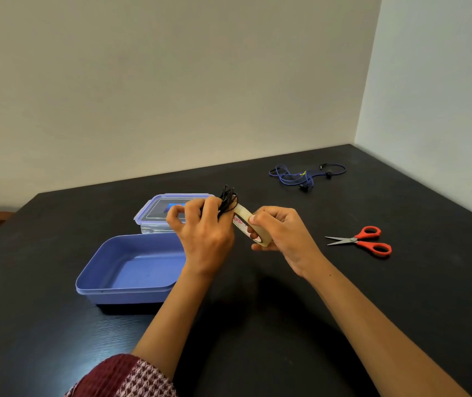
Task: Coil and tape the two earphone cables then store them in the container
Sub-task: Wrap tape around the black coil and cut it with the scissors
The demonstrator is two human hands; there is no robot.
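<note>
My left hand grips a coiled black earphone cable, whose loops stick up above my fingers. My right hand holds a roll of clear tape right beside the coil, and the roll's end touches the cable. A blue earphone cable lies loose and uncoiled on the black table, far right. The open blue container sits to the left of my left forearm and has nothing in it.
The container's lid, clear with a blue rim, lies behind the container. Red-handled scissors rest shut on the table to the right of my right hand. Walls enclose the table at the back and right.
</note>
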